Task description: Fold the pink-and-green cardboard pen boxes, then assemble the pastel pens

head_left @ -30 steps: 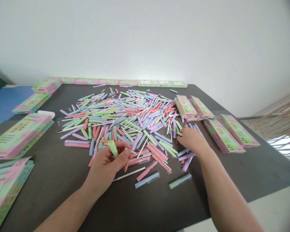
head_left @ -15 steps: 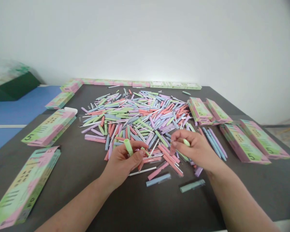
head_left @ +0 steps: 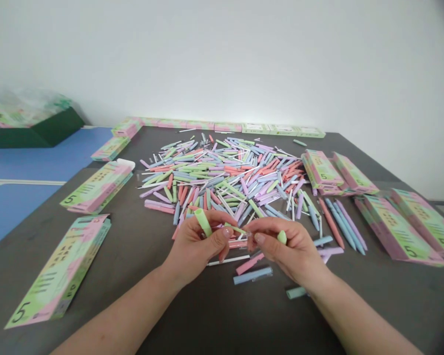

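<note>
The left hand (head_left: 194, 245) grips a tilted pale green plastic pen barrel (head_left: 203, 222) between thumb and fingers, and the right hand (head_left: 286, 244) holds a short pale green plastic pen cap (head_left: 281, 237) in a narrow pinch. A slim green plastic stick (head_left: 235, 229) runs across the small gap between the two hands, though the fingers partly hide its ends. Just beyond lies a loose heap of pastel plastic pens (head_left: 222, 180) on the dark grey table (head_left: 96, 266). A slackened pinch could drop the small cap among those similar pieces, making it hard to pick out. Forcing the stick in at an angle could bend it. Pink-and-green cardboard pen boxes (head_left: 57, 268) lie at the lower left of the frame.
</note>
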### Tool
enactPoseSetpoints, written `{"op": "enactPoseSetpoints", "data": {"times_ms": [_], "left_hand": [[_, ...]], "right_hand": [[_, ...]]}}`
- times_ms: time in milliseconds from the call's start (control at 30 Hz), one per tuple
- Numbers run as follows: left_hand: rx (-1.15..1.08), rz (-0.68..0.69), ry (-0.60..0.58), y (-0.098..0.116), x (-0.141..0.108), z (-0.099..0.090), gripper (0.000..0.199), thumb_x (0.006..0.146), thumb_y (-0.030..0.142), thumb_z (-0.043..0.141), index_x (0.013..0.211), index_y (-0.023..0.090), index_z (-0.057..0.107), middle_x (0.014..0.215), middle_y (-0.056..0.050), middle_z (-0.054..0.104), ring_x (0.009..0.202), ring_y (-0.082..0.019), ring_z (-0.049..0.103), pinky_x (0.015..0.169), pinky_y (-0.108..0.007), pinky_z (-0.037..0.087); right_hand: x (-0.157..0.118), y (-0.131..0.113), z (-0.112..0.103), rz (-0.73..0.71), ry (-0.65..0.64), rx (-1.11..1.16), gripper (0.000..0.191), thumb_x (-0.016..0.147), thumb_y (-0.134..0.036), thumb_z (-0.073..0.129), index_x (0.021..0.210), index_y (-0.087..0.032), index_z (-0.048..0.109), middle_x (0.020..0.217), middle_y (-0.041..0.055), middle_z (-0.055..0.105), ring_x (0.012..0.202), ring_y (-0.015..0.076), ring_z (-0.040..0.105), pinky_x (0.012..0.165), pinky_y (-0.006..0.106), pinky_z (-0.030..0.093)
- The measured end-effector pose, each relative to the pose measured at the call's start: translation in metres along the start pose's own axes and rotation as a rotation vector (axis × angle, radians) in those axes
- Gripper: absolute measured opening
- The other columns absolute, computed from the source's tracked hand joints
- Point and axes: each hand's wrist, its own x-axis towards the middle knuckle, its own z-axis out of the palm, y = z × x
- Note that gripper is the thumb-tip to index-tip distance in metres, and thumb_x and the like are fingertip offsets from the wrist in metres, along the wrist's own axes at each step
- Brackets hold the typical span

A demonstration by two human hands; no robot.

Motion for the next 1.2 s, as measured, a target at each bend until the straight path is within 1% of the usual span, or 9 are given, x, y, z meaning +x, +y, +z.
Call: {"op": "enactPoseSetpoints", "data": {"times_ms": [100,267,333,467,700,933,1033,1100,1200], "left_hand": [[0.031,-0.015,-0.010,-0.0003,-0.0007,0.0001,0.023,0.077,0.035,0.074,0.087,0.016,0.067,0.056,0.003,0.056,0.043,-0.007,0.050,0.038,-0.017,0.037],[0.062,-0.013,-0.017,-0.0005,-0.0003,-0.0008,0.021,0.078,0.034,0.073,0.087,0.016,0.067,0.057,0.003,0.056,0.043,-0.007,0.051,0.038,-0.017,0.036],[0.088,-0.011,-0.018,-0.0002,0.0001,-0.0015,0.023,0.078,0.035,0.074,0.087,0.016,0.068,0.055,0.004,0.054,0.043,-0.007,0.051,0.038,-0.018,0.036],[0.130,-0.011,-0.001,0.0003,0.0002,-0.0028,0.026,0.076,0.038,0.075,0.088,0.015,0.068,0.056,0.002,0.056,0.044,-0.008,0.052,0.039,-0.019,0.038],[0.146,-0.012,0.000,-0.0009,-0.0005,-0.0037,0.024,0.077,0.036,0.074,0.089,0.016,0.069,0.056,0.002,0.056,0.045,-0.009,0.053,0.039,-0.019,0.039],[0.187,-0.003,0.010,0.0004,-0.0002,-0.0025,0.025,0.077,0.037,0.074,0.088,0.015,0.069,0.055,0.002,0.055,0.044,-0.009,0.053,0.039,-0.019,0.038],[0.208,-0.006,0.001,0.0025,-0.0001,-0.0009,0.024,0.078,0.037,0.073,0.087,0.015,0.069,0.052,0.003,0.055,0.043,-0.008,0.051,0.040,-0.019,0.038],[0.238,-0.008,-0.001,0.0040,-0.0004,0.0006,0.023,0.078,0.036,0.073,0.087,0.015,0.070,0.051,0.003,0.054,0.044,-0.008,0.050,0.041,-0.019,0.037],[0.301,0.012,-0.014,0.0057,-0.0012,0.0033,0.018,0.078,0.031,0.073,0.084,0.014,0.071,0.060,0.000,0.060,0.045,-0.008,0.051,0.043,-0.020,0.039]], "right_hand": [[-0.0031,0.0028,0.0000,-0.011,0.009,-0.039,0.016,0.086,-0.026,0.067,0.099,-0.021,0.074,0.075,0.0029,0.071,0.062,0.0127,0.063,0.045,0.020,0.048],[-0.0036,0.0013,-0.0012,-0.079,0.014,-0.132,0.016,0.087,-0.023,0.066,0.101,-0.020,0.074,0.078,0.0036,0.074,0.071,0.0142,0.069,0.059,0.022,0.054],[-0.0033,0.0010,-0.0012,-0.089,0.016,-0.152,0.016,0.087,-0.022,0.065,0.100,-0.021,0.073,0.078,0.0031,0.074,0.071,0.0145,0.070,0.061,0.023,0.056],[-0.0044,-0.0003,0.0000,-0.099,0.053,-0.204,0.014,0.087,-0.022,0.065,0.098,-0.021,0.072,0.077,0.0026,0.074,0.072,0.0153,0.070,0.060,0.024,0.057],[-0.0055,-0.0013,0.0022,-0.096,0.112,-0.275,0.011,0.084,-0.026,0.068,0.093,-0.022,0.073,0.073,0.0034,0.072,0.069,0.0173,0.070,0.057,0.026,0.059],[-0.0053,-0.0007,0.0012,-0.090,0.100,-0.298,0.013,0.085,-0.029,0.067,0.094,-0.021,0.072,0.075,0.0048,0.073,0.071,0.0190,0.071,0.059,0.029,0.060],[-0.0056,-0.0007,0.0018,-0.092,0.106,-0.307,0.013,0.085,-0.030,0.067,0.093,-0.021,0.072,0.076,0.0044,0.073,0.072,0.0186,0.071,0.059,0.028,0.060],[-0.0055,0.0001,0.0023,-0.105,0.086,-0.304,0.012,0.086,-0.028,0.066,0.095,-0.021,0.071,0.077,0.0037,0.073,0.073,0.0178,0.071,0.061,0.027,0.060],[-0.0051,0.0024,0.0035,-0.122,0.071,-0.319,0.013,0.086,-0.024,0.065,0.099,-0.022,0.067,0.082,0.0028,0.073,0.074,0.0161,0.071,0.061,0.024,0.059]]}}
